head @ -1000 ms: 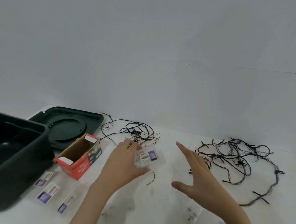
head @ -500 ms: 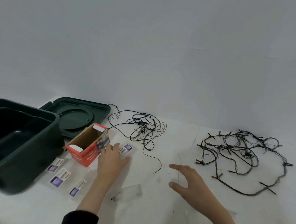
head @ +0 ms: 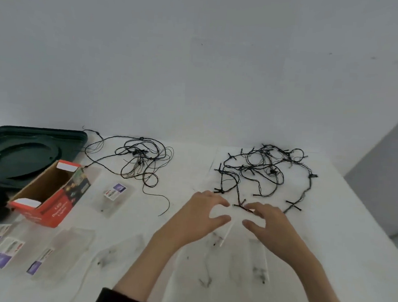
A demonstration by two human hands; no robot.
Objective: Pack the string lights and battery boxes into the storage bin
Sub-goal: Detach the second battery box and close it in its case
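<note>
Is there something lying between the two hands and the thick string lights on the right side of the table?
Nothing visible does. The right hand reaches the nearest wire of the thick string lights, and the left hand hovers just beside that wire, with only bare table between.

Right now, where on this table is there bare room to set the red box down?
Bare strip between the thin string lights and the thick string lights; also the table right of the thick ones. Crowded: labelled packets front left by the red box.
</note>
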